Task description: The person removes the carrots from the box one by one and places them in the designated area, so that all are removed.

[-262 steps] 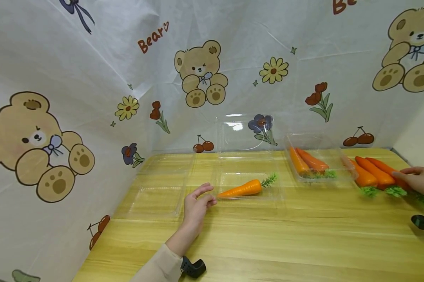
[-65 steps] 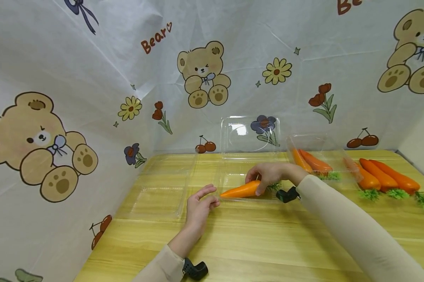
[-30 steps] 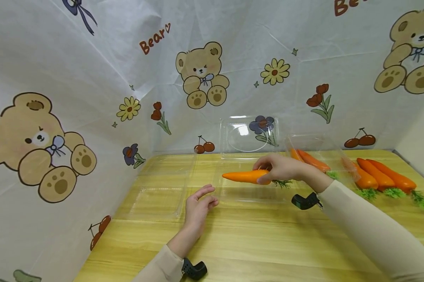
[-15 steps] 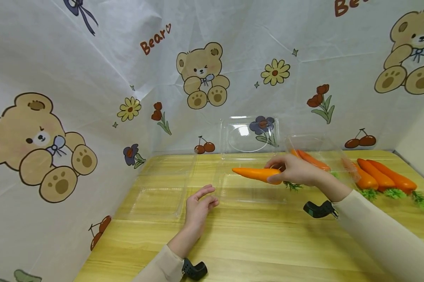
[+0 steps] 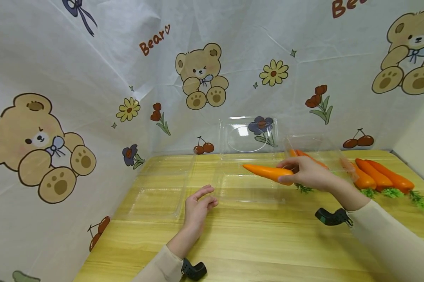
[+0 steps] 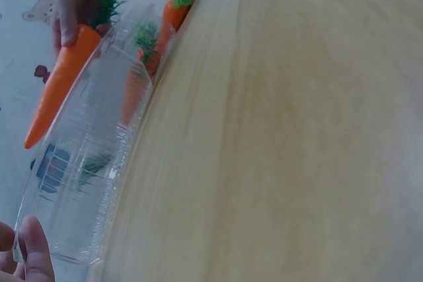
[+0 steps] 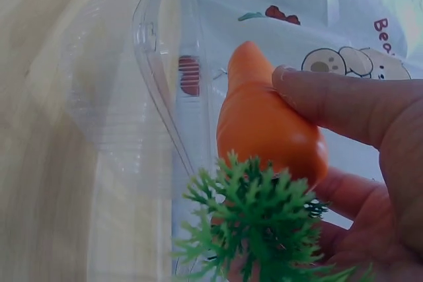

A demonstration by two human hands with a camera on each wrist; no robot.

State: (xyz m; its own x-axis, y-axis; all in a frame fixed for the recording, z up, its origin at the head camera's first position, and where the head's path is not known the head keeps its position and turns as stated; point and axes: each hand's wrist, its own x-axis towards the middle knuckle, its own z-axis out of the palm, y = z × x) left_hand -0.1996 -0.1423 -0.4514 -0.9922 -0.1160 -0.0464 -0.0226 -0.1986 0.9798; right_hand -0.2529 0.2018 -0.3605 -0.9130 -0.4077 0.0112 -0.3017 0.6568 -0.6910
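Note:
My right hand (image 5: 310,173) grips an orange carrot (image 5: 265,171) near its leafy end, thumb on one side, fingers on the other. The carrot hangs above the right part of a clear plastic container (image 5: 250,201), its tip pointing left. Behind, the container's clear lid (image 5: 249,137) stands raised. In the right wrist view, green leaves (image 7: 254,212) hide part of the fingers. My left hand (image 5: 196,207) is at the container's left front corner; in the left wrist view, its thumb (image 6: 34,246) and fingers pinch the rim.
At the left stands another clear container (image 5: 155,213). A third container (image 5: 308,137) at the back right holds carrots. Several loose carrots (image 5: 392,174) lie on the wooden table (image 5: 268,243) beyond it. A bear-printed sheet (image 5: 127,58) hangs behind.
The carrot lay in the middle container earlier. My right hand came from the loose carrots, gripped it, lifted it out and is moving it rightward. My left hand has stayed put.

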